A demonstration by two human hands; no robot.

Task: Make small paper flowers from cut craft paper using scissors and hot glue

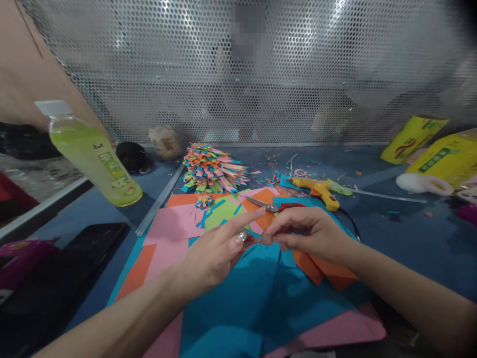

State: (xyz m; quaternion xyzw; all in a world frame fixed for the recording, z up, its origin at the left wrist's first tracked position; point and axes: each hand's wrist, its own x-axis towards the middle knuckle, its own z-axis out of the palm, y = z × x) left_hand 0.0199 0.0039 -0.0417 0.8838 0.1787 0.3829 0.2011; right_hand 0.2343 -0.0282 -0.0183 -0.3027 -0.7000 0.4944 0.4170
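We're mid-fold here, left hand (pixel 214 253) and right hand (pixel 305 231) both pinched together on what looks like a tiny red paper scrap (pixel 255 240) at center, scissors (pixel 272 205) lying at 12 o'clock for the next snip.

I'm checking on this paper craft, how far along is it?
Done: a spiky pile of folded strips stands behind the paper sheets. In hand: both hands, left and right, pinch a small piece between them. Left: uncut sheets; scissors and glue gun lie idle.

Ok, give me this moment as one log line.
left hand: pinching small paper piece | right hand: pinching same piece | scissors: on coloured paper, untouched | glue gun: on table
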